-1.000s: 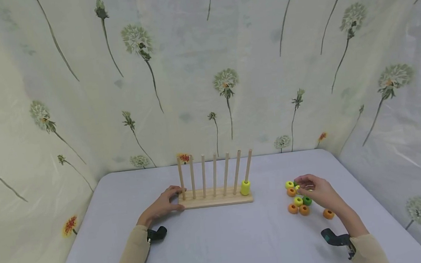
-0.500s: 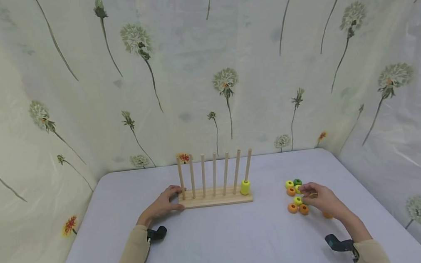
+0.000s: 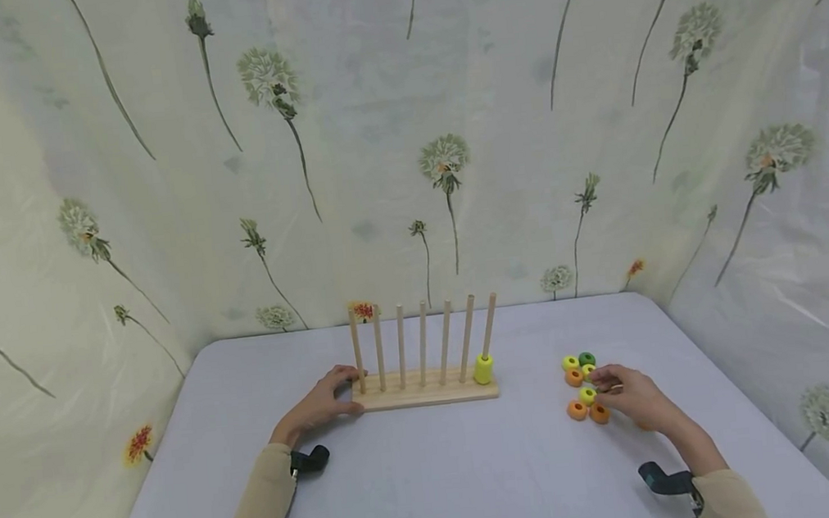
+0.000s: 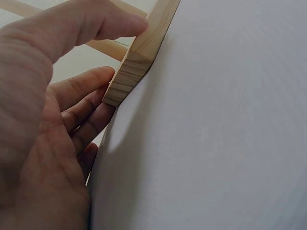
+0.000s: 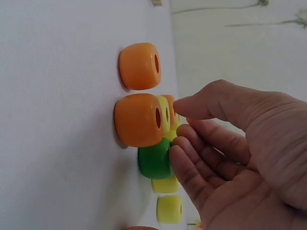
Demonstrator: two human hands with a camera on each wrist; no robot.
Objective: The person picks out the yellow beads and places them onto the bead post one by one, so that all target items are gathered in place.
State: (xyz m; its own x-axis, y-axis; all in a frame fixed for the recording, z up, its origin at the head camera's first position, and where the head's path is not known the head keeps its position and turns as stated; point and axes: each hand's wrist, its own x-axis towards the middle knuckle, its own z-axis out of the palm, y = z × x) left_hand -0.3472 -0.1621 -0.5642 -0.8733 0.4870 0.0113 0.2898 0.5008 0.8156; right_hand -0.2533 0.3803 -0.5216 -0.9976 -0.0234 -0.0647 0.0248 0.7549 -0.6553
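Observation:
My left hand (image 3: 321, 400) grips the left end of a wooden peg rack (image 3: 427, 398), thumb on the front edge and fingers behind. In the left wrist view the thumb lies on the rack's base (image 4: 148, 43). Yellow beads (image 3: 483, 370) sit on the rightmost peg; the other pegs are bare. Over the loose beads at right hovers my right hand (image 3: 637, 398), fingers loosely bent, nothing visibly held. In the right wrist view its fingertips are close to a green bead (image 5: 153, 159), contact unclear, and orange beads (image 5: 138, 120) lie beside it.
Several loose beads lie on the white tabletop (image 3: 434, 479), among them a green bead (image 3: 587, 358) and an orange bead (image 3: 577, 410). A flowered curtain (image 3: 374, 131) stands behind the table and along both sides.
My right hand has shifted slightly nearer and down, uncovering the far green bead and covering the nearer green one and most of the rightmost orange one. My left hand and the rack stay put.

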